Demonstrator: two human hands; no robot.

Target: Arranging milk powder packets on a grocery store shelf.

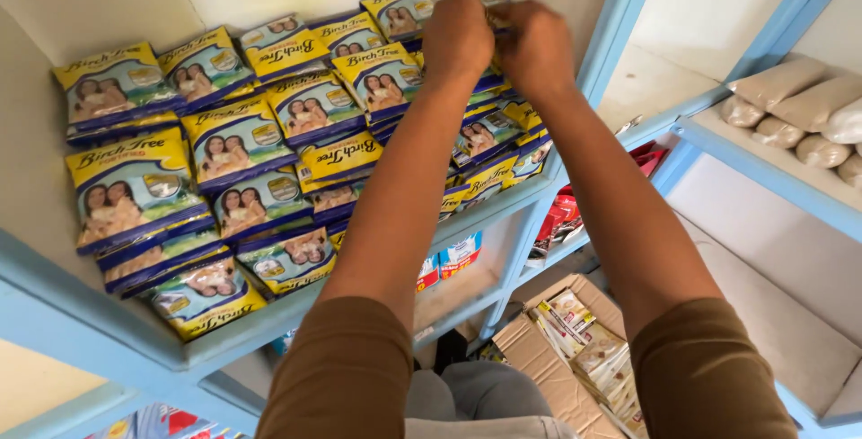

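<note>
Nearest, a cardboard box (548, 367) of small sachets is seen on the floor below, and above it the pale blue shelf (81, 327) is packed with overlapping rows of yellow-and-blue pouches (238, 138). Further in, at the back right of the shelf, one pouch (496, 19) is pinched between the left hand (458, 37) and the right hand (536, 48), each grip pressed together on its top edge. The pouch is judged light, soft and slippery, best taken by its flat sealed edge rather than its yielding middle.
</note>
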